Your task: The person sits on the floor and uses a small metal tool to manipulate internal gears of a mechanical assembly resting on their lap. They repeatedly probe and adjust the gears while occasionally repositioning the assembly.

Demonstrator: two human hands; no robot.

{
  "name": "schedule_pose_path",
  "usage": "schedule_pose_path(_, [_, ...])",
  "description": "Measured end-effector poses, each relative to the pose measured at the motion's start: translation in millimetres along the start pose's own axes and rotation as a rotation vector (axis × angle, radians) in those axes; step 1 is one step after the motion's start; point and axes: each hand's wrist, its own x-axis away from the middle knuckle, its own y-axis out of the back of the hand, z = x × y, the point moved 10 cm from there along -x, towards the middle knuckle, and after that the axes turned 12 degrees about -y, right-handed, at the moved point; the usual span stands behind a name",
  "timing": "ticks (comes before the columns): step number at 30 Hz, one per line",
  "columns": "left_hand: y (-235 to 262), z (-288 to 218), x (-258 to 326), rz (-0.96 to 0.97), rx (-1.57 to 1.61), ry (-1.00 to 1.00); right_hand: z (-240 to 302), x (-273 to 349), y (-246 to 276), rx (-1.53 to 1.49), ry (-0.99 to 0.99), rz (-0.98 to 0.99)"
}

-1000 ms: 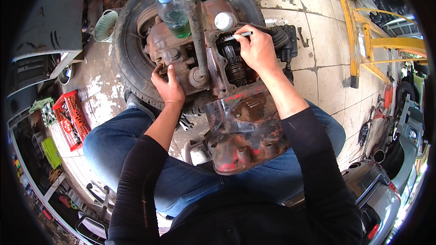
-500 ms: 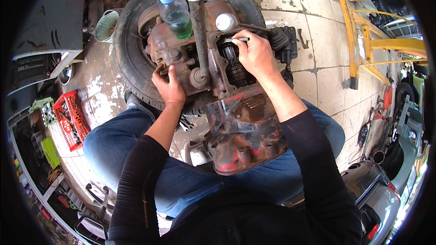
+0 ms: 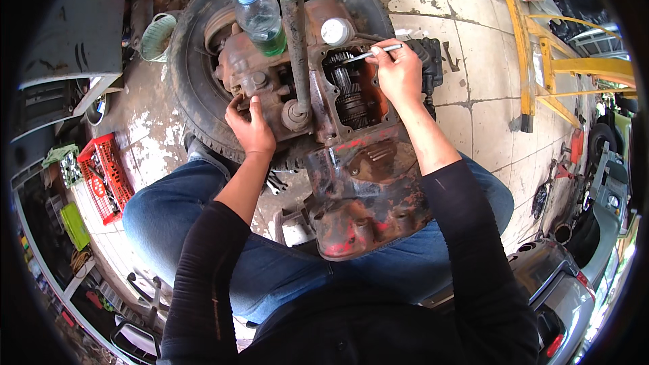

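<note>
Rusty red gearbox housing lying open on a black tyre before the seated person, oily gears exposed inside, left hand gripping its casing edge, right hand pinching a thin metal tool over the gears

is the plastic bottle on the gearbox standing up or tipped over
Upright: the plastic bottle stands on the rusty gearbox housing, blue cap on top, green liquid settled at its bottom.
</note>
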Motion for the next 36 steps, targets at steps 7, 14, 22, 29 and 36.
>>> schedule_pose_path(7, [-6, -3, -2, 0.010, 0.030, -0.011, -15, -10, 19, 0.123, 0.065, -0.110])
schedule_pose_path(14, [-3, -1, -1, 0.018, 0.000, 0.002, 25, 23, -20, 0.174, 0.140, 0.018])
schedule_pose_path(22, [2, -16, -2, -0.016, -0.085, -0.031, 5, 4, 4, 0.193, 0.089, -0.085])
schedule_pose_path(29, [-1, -18, -2, -0.012, -0.049, -0.019, 2, 13, -17, 0.040, 0.075, -0.011])
schedule_pose_path(36, [-1, -7, 0, -0.017, -0.030, -0.028, -1, 3, 0, 0.061, 0.064, -0.048])
